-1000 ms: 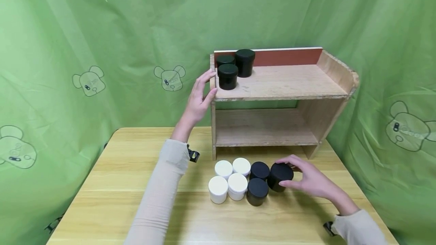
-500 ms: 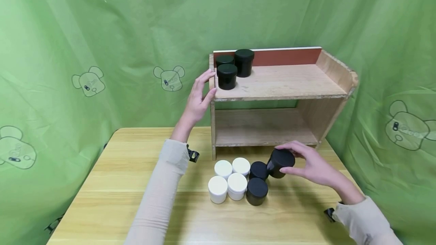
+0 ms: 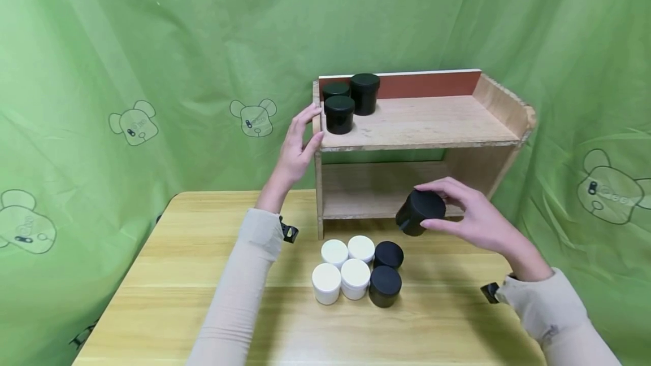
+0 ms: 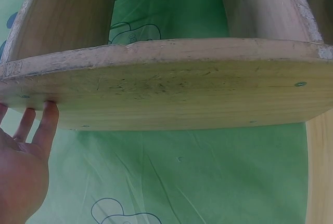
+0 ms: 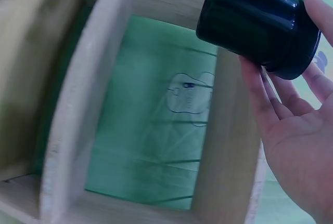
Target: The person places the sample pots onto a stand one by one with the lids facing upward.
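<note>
In my right hand [image 3: 470, 216] a black lidded jar [image 3: 426, 210] is pinched between thumb and fingers, tilted, in the air before the lower shelf. The right wrist view shows the same jar [image 5: 255, 24] with fingers around its side. My left hand [image 3: 297, 143] rests against the left side panel of the wooden shelf unit [image 3: 417, 123]; in the left wrist view its straight fingers [image 4: 48, 122] touch that panel. Three black jars [image 3: 339, 114] stand at the left of the top shelf. On the table, two black jars [image 3: 385, 286] stand beside several white jars [image 3: 355, 279].
The shelf unit's lower shelf [image 3: 386, 185] is open at the front. Its right side panel [image 3: 503, 106] rises above the top board. A wooden table [image 3: 193, 275] bears everything, and a green curtain [image 3: 178, 44] hangs behind and at the sides.
My right hand has lifted the black jar off the table, away from the other jars, and up toward the shelf unit. The left hand has stayed at the side panel.
</note>
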A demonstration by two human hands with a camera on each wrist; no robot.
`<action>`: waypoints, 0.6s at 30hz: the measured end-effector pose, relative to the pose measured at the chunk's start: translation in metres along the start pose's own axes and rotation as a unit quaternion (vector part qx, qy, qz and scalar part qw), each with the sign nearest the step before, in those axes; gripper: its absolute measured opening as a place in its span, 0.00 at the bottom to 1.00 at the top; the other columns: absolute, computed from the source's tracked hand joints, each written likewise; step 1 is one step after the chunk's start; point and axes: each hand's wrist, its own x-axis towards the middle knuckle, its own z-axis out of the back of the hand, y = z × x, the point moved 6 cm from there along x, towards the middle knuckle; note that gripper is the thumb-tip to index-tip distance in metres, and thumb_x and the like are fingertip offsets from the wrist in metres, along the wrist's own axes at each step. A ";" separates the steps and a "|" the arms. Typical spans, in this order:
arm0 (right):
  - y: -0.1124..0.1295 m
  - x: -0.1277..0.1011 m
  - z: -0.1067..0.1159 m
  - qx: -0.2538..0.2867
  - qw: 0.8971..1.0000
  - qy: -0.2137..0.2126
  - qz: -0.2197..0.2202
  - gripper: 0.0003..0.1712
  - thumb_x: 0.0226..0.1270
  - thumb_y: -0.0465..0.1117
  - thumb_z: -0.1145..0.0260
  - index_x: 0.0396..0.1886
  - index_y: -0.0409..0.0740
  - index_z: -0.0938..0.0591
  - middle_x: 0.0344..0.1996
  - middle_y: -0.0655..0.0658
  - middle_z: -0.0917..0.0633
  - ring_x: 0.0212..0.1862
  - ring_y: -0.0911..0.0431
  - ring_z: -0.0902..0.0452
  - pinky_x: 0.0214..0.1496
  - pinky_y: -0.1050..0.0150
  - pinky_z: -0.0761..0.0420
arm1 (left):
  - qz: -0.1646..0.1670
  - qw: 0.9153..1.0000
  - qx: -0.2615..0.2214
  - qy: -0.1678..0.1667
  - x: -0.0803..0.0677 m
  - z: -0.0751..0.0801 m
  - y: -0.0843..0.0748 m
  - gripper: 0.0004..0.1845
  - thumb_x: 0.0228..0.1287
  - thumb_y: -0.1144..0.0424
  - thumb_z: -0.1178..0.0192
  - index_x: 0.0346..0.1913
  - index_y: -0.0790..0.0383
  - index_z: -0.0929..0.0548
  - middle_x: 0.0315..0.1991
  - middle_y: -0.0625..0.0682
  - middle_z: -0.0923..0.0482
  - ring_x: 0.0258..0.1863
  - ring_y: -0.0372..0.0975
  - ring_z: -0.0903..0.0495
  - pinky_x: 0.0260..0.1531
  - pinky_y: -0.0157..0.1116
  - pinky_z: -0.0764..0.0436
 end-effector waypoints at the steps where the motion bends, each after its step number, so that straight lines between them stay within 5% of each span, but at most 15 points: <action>1: 0.002 0.003 0.003 0.001 1.000 -0.003 0.000 0.38 0.53 0.32 0.18 0.64 0.55 0.18 0.54 0.55 0.18 0.50 0.67 0.22 0.57 0.85 0.26 | 0.000 1.000 -0.001 0.000 0.000 0.000 0.000 0.27 0.80 0.54 0.49 0.78 0.49 0.36 0.82 0.47 0.44 0.81 0.36 0.45 0.81 0.47 0.45; 18: 0.026 0.046 0.046 0.014 0.997 -0.071 -0.025 0.37 0.55 0.30 0.20 0.66 0.51 0.18 0.53 0.66 0.18 0.51 0.69 0.22 0.53 0.84 0.26 | 0.009 1.000 -0.002 0.003 0.000 0.000 0.001 0.28 0.80 0.52 0.49 0.78 0.46 0.37 0.82 0.44 0.45 0.81 0.36 0.46 0.81 0.50 0.45</action>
